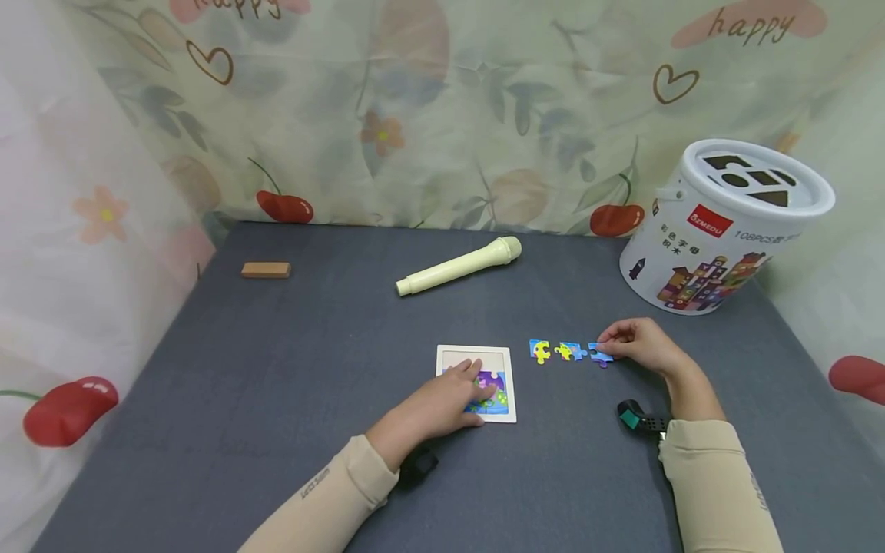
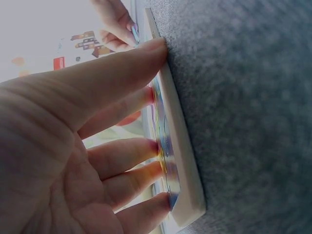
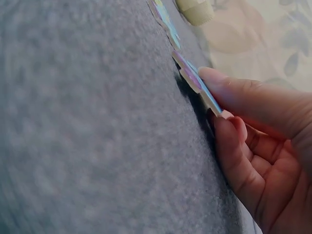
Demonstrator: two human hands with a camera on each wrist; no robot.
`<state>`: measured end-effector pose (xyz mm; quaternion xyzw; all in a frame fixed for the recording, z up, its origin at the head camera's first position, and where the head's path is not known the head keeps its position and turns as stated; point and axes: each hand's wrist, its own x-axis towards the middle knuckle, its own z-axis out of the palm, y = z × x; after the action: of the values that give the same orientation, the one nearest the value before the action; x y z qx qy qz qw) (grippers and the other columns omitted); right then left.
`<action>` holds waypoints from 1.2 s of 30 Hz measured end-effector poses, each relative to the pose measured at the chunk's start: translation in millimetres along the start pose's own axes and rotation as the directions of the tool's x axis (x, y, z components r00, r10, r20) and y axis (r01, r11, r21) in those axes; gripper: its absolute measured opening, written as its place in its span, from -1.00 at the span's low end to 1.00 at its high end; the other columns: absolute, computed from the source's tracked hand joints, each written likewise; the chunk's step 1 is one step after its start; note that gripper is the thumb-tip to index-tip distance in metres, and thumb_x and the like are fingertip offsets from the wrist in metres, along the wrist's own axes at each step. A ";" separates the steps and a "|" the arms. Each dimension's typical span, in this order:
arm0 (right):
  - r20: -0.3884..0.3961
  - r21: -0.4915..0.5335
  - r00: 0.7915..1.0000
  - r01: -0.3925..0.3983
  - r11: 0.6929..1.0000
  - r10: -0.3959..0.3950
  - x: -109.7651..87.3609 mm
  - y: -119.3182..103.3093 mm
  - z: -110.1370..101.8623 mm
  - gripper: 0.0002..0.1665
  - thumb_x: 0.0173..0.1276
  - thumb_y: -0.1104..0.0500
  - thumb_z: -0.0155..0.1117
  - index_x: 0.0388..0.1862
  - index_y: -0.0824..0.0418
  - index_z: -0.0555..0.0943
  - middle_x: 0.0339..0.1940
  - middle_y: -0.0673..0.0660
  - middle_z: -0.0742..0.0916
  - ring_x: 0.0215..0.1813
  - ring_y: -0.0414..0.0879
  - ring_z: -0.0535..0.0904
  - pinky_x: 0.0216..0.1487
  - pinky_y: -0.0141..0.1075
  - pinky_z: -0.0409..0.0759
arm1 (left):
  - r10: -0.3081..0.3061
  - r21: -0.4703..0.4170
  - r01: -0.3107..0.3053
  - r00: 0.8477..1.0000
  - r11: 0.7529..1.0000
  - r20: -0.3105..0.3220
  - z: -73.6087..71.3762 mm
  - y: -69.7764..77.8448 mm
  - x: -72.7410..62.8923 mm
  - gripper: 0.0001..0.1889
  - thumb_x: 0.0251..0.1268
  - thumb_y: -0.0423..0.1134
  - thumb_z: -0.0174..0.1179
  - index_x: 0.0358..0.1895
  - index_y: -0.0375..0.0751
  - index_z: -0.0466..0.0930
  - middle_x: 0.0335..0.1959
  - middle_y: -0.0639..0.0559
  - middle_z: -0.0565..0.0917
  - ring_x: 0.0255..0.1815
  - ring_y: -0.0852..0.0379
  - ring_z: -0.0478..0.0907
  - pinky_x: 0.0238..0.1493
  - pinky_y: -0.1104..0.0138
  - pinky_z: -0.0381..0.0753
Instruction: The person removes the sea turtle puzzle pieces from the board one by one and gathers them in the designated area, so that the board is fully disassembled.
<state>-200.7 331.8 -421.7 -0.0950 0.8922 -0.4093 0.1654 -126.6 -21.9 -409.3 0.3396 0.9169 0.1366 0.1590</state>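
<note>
My left hand rests on a small white-framed jigsaw puzzle tray, fingers spread over it. In the left wrist view the fingertips press the pieces inside and the thumb touches the frame's edge. Purple, blue and green assembled pieces show in the lower part of the tray; its upper strip is bare backing. On the right, my right hand pinches a blue and purple puzzle piece between thumb and fingers, tilted with one side off the table. Left of it lie a yellow-and-blue piece and another mostly yellow piece.
A cream toy microphone lies beyond the tray. At the back left is a small wooden block. A white lidded bucket with shape holes stands at the back right. Patterned curtains border the dark table.
</note>
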 end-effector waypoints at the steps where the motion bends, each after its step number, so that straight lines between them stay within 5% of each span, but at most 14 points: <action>1: -0.005 -0.004 1.000 0.006 1.000 -0.006 0.1 0.2 0.5 -0.67 0.25 0.15 0.29 -0.21 0.45 0.60 -0.50 -0.05 0.62 -0.45 -0.31 0.45 -0.38 -0.41 0.50 | 0.000 0.002 0.000 1.000 1.000 -0.001 0.0 0.0 -0.1 -0.48 0.22 -0.10 0.22 0.27 0.00 0.42 0.42 -0.23 0.22 0.46 -0.13 0.11 0.38 0.07 0.22; 22: -0.052 -0.066 0.999 -0.006 0.998 0.002 -2.1 -1.8 4.7 -0.67 0.24 0.08 0.30 -0.24 0.37 0.61 -0.46 0.08 0.60 -0.44 -0.25 0.42 -0.41 -0.42 0.43 | -0.005 0.005 0.005 1.000 1.000 0.006 0.3 -0.2 0.3 -0.47 0.22 -0.09 0.22 0.28 0.01 0.41 0.42 -0.22 0.21 0.46 -0.13 0.10 0.39 0.08 0.21; 36: -0.077 -0.045 0.995 0.056 0.997 -0.059 -0.3 3.7 9.0 -0.76 0.22 0.17 0.32 -0.32 0.37 0.60 -0.52 0.03 0.56 -0.48 -0.26 0.38 -0.47 -0.41 0.39 | -0.006 0.008 0.006 1.000 1.000 0.011 -0.6 0.9 -0.1 -0.47 0.23 -0.08 0.21 0.29 0.00 0.40 0.42 -0.22 0.20 0.46 -0.13 0.10 0.40 0.09 0.20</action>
<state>-197.2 328.0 -429.9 -0.1080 0.9035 -0.3981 0.1163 -126.2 -21.4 -408.5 0.3381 0.9176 0.1308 0.1630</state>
